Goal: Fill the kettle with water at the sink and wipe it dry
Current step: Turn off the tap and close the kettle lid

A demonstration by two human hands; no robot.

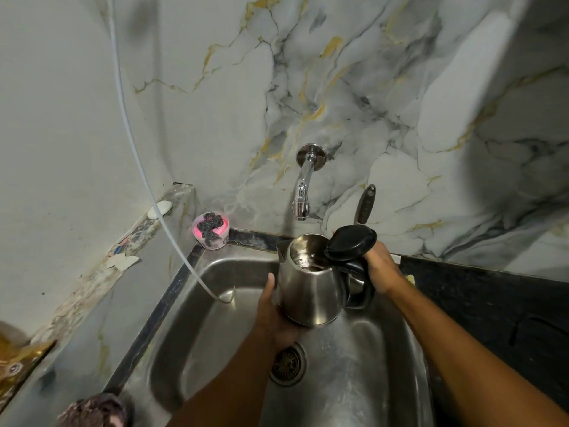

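A steel kettle (311, 283) with its black lid (351, 243) flipped open hangs over the steel sink (197, 331), below and slightly right of the wall tap (303, 192). My right hand (380, 268) grips the kettle's black handle. Cupped under the kettle's base and lower left side is my left hand (277, 318). I see no water stream from the tap. The kettle's inside looks dark and wet.
A pink tub with a steel scourer (211, 231) sits at the sink's back left corner. A white hose (160, 211) hangs into the basin. A dark tool handle (365, 206) leans on the wall behind the kettle. Black counter (492, 306) lies to the right. The drain (288, 363) lies below the kettle.
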